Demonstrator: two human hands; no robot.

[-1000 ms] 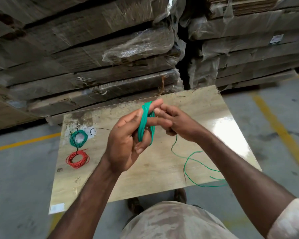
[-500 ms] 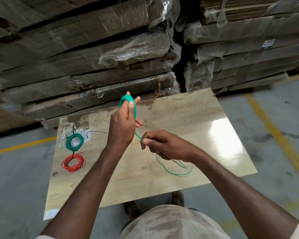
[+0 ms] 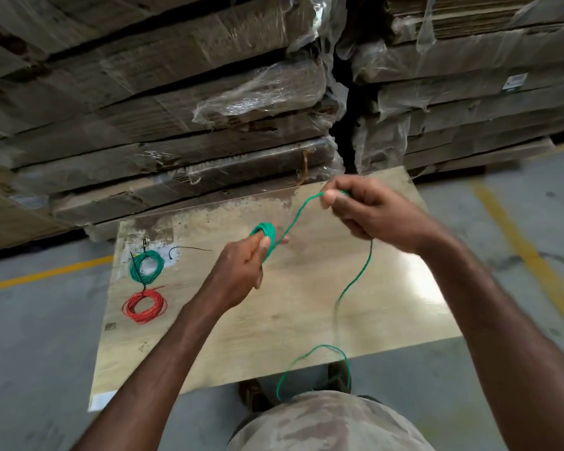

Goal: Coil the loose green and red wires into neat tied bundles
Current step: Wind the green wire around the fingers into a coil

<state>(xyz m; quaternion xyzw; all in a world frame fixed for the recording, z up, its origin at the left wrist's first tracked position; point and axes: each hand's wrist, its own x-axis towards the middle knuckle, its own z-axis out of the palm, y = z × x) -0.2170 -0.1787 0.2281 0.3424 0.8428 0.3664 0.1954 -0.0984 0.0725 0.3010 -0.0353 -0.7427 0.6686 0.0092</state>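
Gripping a half-wound green coil point(image 3: 266, 237) in my left hand point(image 3: 238, 271), I am pinching the same green wire point(image 3: 355, 281) farther along with my curled right hand point(image 3: 368, 211), both above the board point(image 3: 306, 307) near its far edge. The loose tail is hanging off the near edge. A tied green bundle point(image 3: 146, 262) and red bundle point(image 3: 144, 305) are lying by the left edge.

Warehouse: shrink-wrapped cardboard stacks point(image 3: 183, 102), concrete floor point(image 3: 30, 336) with yellow lines point(image 3: 531, 255)
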